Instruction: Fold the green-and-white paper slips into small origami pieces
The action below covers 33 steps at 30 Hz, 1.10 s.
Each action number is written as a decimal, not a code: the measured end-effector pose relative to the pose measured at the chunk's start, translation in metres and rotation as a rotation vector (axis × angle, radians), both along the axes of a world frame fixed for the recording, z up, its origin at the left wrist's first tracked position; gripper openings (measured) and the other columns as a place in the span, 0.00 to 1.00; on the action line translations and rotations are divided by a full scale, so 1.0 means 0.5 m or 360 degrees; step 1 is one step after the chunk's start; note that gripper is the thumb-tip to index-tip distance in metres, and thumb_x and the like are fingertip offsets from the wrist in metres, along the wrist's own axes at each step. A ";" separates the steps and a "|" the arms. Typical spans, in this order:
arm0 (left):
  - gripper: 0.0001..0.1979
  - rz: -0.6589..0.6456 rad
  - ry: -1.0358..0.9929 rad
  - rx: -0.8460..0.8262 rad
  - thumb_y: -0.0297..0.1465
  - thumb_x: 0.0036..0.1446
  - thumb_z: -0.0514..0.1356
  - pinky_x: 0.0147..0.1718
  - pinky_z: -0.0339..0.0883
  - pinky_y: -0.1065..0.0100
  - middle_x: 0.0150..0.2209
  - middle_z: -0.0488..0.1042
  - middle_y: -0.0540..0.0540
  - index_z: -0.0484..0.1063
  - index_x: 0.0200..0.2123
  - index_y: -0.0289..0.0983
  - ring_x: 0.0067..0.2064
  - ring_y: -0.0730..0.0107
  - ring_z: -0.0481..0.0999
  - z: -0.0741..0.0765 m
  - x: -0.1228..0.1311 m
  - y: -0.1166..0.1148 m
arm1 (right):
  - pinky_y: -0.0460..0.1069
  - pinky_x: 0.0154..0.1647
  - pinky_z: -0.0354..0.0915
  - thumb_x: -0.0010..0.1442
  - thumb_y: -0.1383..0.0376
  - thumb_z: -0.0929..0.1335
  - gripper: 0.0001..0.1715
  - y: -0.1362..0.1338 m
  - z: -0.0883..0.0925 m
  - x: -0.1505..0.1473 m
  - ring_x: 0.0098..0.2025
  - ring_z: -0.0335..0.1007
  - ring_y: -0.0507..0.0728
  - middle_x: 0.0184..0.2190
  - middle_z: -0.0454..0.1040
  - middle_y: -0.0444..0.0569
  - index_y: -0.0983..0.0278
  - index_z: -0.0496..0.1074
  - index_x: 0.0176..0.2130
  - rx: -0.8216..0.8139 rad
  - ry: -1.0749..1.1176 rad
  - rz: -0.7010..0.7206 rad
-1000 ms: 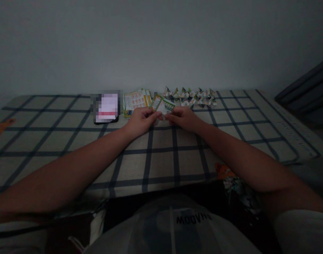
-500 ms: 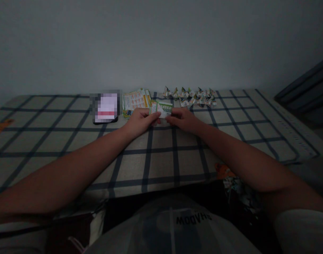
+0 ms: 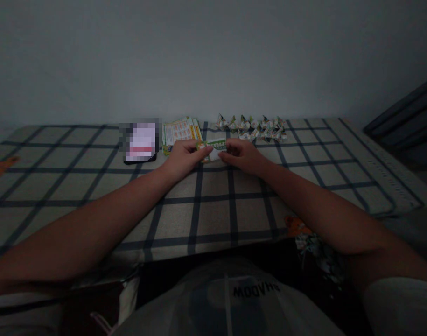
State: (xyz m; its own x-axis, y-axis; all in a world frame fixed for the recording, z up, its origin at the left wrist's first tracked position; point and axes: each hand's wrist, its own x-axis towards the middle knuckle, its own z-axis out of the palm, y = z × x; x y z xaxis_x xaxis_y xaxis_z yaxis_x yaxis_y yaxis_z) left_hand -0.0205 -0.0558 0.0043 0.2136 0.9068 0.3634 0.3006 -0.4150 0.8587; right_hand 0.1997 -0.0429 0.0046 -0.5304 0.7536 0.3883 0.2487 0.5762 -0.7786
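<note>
We hold a small green-and-white printed paper [image 3: 217,145] between our two hands, over the middle of the table's far half. Our left hand [image 3: 185,156] pinches its left end, thumb on top; our right hand [image 3: 244,156], fingers curled, pinches its right end. Just beyond our left hand lies a stack of printed sheets [image 3: 180,130], with a pixelated device [image 3: 141,142] to its left. Folded paper pieces [image 3: 262,128] sit far right of the stack, on the checked cloth [image 3: 213,214].
</note>
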 end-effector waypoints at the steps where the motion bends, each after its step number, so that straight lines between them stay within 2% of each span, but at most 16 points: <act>1: 0.17 -0.0012 0.0004 -0.0006 0.43 0.54 0.67 0.22 0.55 0.71 0.21 0.69 0.51 0.74 0.23 0.35 0.24 0.75 0.64 0.001 0.000 0.000 | 0.47 0.30 0.61 0.60 0.48 0.71 0.21 -0.001 -0.001 -0.001 0.29 0.64 0.50 0.27 0.69 0.42 0.62 0.66 0.33 -0.0082 0.0053 0.0017; 4: 0.16 -0.0029 0.0016 -0.0029 0.43 0.54 0.67 0.25 0.60 0.71 0.25 0.75 0.49 0.78 0.28 0.35 0.27 0.72 0.69 0.002 0.000 -0.002 | 0.47 0.31 0.66 0.58 0.47 0.72 0.23 -0.002 -0.004 -0.003 0.30 0.71 0.51 0.29 0.73 0.43 0.61 0.65 0.35 -0.0259 0.0168 0.0044; 6: 0.16 -0.0026 0.0041 0.0001 0.43 0.55 0.66 0.27 0.62 0.71 0.26 0.76 0.48 0.79 0.30 0.35 0.28 0.72 0.70 0.005 0.000 -0.004 | 0.47 0.29 0.65 0.57 0.46 0.72 0.24 0.000 -0.004 -0.002 0.28 0.70 0.51 0.26 0.72 0.42 0.61 0.64 0.33 -0.0219 0.0186 0.0013; 9: 0.16 -0.0050 0.0115 0.0084 0.43 0.57 0.65 0.26 0.60 0.71 0.24 0.73 0.50 0.79 0.28 0.35 0.27 0.73 0.68 0.010 0.001 -0.009 | 0.46 0.27 0.63 0.57 0.47 0.72 0.23 0.001 0.000 0.000 0.25 0.68 0.49 0.23 0.71 0.41 0.62 0.65 0.31 -0.0151 0.0201 -0.0021; 12: 0.17 -0.0053 0.0150 0.0142 0.43 0.58 0.64 0.25 0.57 0.71 0.21 0.69 0.51 0.79 0.27 0.36 0.25 0.74 0.66 0.013 0.001 -0.013 | 0.46 0.27 0.63 0.58 0.48 0.72 0.22 -0.001 0.007 0.001 0.25 0.68 0.49 0.23 0.72 0.42 0.62 0.66 0.32 -0.0192 0.0210 0.0000; 15: 0.18 -0.0045 0.0093 0.0150 0.44 0.57 0.64 0.24 0.54 0.70 0.20 0.68 0.51 0.78 0.25 0.36 0.24 0.74 0.64 0.009 0.000 -0.013 | 0.46 0.26 0.63 0.57 0.49 0.73 0.22 -0.004 0.010 -0.001 0.24 0.68 0.49 0.23 0.72 0.42 0.62 0.66 0.31 -0.0251 0.0238 0.0036; 18: 0.18 -0.0040 0.0035 0.0121 0.45 0.58 0.64 0.23 0.53 0.70 0.20 0.67 0.52 0.79 0.28 0.36 0.23 0.75 0.62 0.005 -0.003 -0.010 | 0.45 0.26 0.63 0.56 0.50 0.74 0.22 -0.002 0.008 -0.002 0.24 0.69 0.49 0.23 0.71 0.41 0.62 0.65 0.31 -0.0287 0.0275 0.0061; 24: 0.21 -0.0031 0.0059 0.0176 0.46 0.59 0.63 0.23 0.52 0.70 0.18 0.65 0.52 0.77 0.24 0.35 0.23 0.75 0.61 0.007 -0.004 -0.007 | 0.45 0.27 0.66 0.57 0.47 0.74 0.23 0.009 -0.004 -0.002 0.25 0.70 0.50 0.24 0.71 0.39 0.61 0.67 0.37 -0.0272 0.0339 0.0092; 27: 0.19 -0.0020 -0.0008 0.0130 0.47 0.58 0.64 0.25 0.56 0.71 0.22 0.70 0.50 0.82 0.32 0.36 0.25 0.74 0.65 0.005 0.001 -0.006 | 0.45 0.27 0.65 0.60 0.48 0.72 0.21 0.007 -0.003 0.000 0.25 0.69 0.49 0.24 0.71 0.40 0.62 0.68 0.36 -0.0083 0.0304 0.0031; 29: 0.20 -0.0014 -0.0129 0.0049 0.47 0.56 0.66 0.28 0.61 0.71 0.30 0.78 0.48 0.82 0.42 0.37 0.30 0.72 0.71 0.003 0.006 -0.004 | 0.46 0.29 0.64 0.63 0.50 0.70 0.18 0.004 0.002 0.004 0.27 0.68 0.49 0.27 0.72 0.42 0.62 0.71 0.37 0.0215 0.0211 -0.0068; 31: 0.24 -0.0027 -0.0305 -0.0094 0.47 0.54 0.68 0.29 0.65 0.71 0.40 0.80 0.45 0.79 0.49 0.39 0.35 0.69 0.74 0.000 0.012 0.001 | 0.47 0.32 0.65 0.66 0.54 0.68 0.15 0.001 0.007 0.009 0.29 0.68 0.50 0.31 0.75 0.45 0.63 0.74 0.39 0.0575 0.0116 -0.0191; 33: 0.25 -0.0031 -0.0479 -0.0267 0.47 0.52 0.69 0.25 0.64 0.73 0.42 0.79 0.45 0.77 0.49 0.39 0.35 0.69 0.76 -0.001 0.015 0.006 | 0.47 0.33 0.65 0.68 0.57 0.66 0.13 0.001 0.011 0.013 0.33 0.69 0.51 0.35 0.77 0.48 0.63 0.75 0.42 0.0813 0.0067 -0.0326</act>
State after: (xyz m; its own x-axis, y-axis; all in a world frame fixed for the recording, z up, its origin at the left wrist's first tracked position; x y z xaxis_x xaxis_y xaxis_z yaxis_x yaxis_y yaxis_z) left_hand -0.0130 -0.0530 0.0039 0.1372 0.9560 0.2592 0.0171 -0.2639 0.9644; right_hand 0.2063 -0.0426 0.0100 -0.3688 0.5500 0.7493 0.3700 0.8264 -0.4245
